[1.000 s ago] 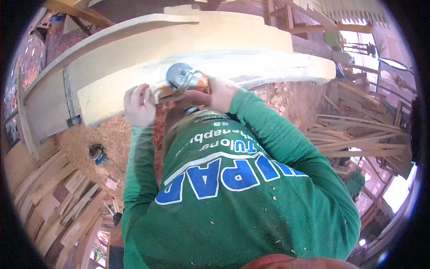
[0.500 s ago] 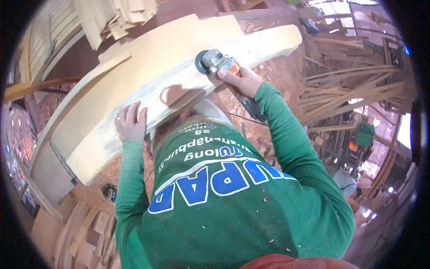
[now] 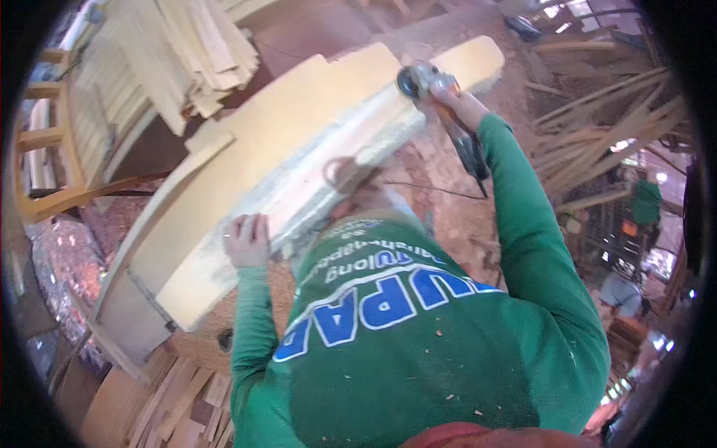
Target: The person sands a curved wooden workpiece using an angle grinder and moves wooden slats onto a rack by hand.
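My right hand (image 3: 464, 106) is closed around the body of an angle grinder (image 3: 426, 75). Its round disc head lies against or just over the right part of a long, curved, pale wooden piece (image 3: 299, 134); contact cannot be made out. The grinder's dark rear end points down along my green sleeve. On the left part of the same wooden piece rests my left hand (image 3: 247, 240), fingers lying over its near surface with nothing held. A whitish, smoothed band (image 3: 328, 168) runs along the near side of the wood, with a curved shadow on it.
Stacked pale boards (image 3: 202, 60) stand at the back left beside a wooden ladder-like frame (image 3: 56, 138). Long wood strips (image 3: 612, 142) are piled on the right. More planks (image 3: 175, 399) lie at lower left. A thin cord (image 3: 441, 188) crosses the dusty ground.
My right hand has carried the grinder to the right along the wooden piece. My left hand stays on the wood, its fingers closer together. The view has shifted a little.
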A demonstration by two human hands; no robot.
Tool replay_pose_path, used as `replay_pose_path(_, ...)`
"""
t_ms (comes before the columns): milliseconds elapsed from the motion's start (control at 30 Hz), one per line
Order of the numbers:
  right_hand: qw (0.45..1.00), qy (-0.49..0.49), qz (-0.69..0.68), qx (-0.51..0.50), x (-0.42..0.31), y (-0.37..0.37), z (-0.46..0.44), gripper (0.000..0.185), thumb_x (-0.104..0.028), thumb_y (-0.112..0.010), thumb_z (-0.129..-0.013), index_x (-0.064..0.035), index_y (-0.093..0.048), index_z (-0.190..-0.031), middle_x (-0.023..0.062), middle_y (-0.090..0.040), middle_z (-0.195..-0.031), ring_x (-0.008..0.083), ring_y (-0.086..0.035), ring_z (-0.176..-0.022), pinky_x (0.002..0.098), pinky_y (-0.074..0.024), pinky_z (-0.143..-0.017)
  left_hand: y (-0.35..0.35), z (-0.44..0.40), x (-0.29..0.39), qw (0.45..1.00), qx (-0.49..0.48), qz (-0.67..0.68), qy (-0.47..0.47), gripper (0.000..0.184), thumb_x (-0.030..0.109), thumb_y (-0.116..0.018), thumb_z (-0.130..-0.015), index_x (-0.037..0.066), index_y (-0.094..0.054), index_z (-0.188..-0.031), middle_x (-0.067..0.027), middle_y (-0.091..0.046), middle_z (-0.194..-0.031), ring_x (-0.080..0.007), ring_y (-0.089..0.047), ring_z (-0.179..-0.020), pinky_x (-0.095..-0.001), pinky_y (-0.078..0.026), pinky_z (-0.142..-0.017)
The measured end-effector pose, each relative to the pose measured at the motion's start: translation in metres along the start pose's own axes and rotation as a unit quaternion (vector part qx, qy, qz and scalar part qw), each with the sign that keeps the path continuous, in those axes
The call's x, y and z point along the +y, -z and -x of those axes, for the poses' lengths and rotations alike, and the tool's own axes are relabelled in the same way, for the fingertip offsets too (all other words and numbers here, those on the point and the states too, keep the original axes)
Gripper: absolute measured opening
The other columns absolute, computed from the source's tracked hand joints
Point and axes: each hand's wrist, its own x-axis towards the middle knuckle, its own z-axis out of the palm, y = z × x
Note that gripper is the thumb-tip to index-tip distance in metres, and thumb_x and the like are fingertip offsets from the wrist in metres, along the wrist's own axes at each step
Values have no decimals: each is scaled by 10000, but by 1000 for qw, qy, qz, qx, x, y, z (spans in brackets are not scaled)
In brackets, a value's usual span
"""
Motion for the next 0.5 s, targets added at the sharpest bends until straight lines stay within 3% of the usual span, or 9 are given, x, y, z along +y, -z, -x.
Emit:
replay_pose_path(33,999,9,12,-29,-12,-18,15,731,-635,-662,-972,-17,-667,-1363,96,-712,-1206,188,-647,-1099,314,-504,-985,3,0,1,1000,-4,-20,-18,166,243,-852,-843,136,-787,-953,-84,-693,-940,-301,-666,-910,-449,-534,-805)
replay_pose_path(100,990,134,1,-43,8,-69,18,626,-536,-675,-995,-40,-653,-1377,82,-713,-1225,175,-648,-1093,329,-514,-986,1,6,-3,1000,-16,-16,8,280,328,-869,-815,123,-787,-988,-97,-691,-990,-314,-655,-956,-474,-526,-821)
replay_pose_path(167,984,157,-39,-73,0,-126,43,623,-496,-729,-950,-25,-663,-1352,87,-731,-1212,154,-656,-1102,334,-518,-987,16,1,10,999,-50,-16,-11,457,448,-877,-779,111,-778,-1071,-103,-682,-1062,-323,-640,-993,-486,-514,-846)
replay_pose_path(233,978,142,12,-153,4,-158,45,675,-540,-738,-907,-22,-672,-1334,124,-750,-1162,169,-684,-1093,344,-532,-962,15,3,7,997,-49,-3,-65,610,534,-872,-749,100,-758,-1163,-110,-670,-1110,-337,-632,-1008,-485,-508,-871)
replay_pose_path(333,973,142,148,-105,-28,-164,72,729,-634,-726,-873,-20,-711,-1266,163,-762,-1090,226,-720,-1044,360,-546,-931,17,6,5,995,-85,-8,-55,666,553,-872,-740,94,-742,-1205,-116,-661,-1129,-336,-626,-1039,-485,-493,-910)
replay_pose_path(433,986,103,109,-78,-18,-137,63,733,-676,-696,-875,-25,-740,-1211,187,-763,-1064,282,-739,-995,386,-558,-903,15,8,7,994,-103,-25,-30,683,550,-875,-737,91,-735,-1222,-124,-654,-1163,-335,-614,-1080,-486,-477,-946)
replay_pose_path(500,992,95,77,-6,2,-109,44,746,-680,-694,-880,1,-748,-1179,185,-771,-1027,283,-745,-974,394,-559,-901,14,6,8,993,-111,-27,-25,648,521,-875,-750,90,-717,-1207,-127,-654,-1186,-333,-612,-1114,-495,-469,-973)
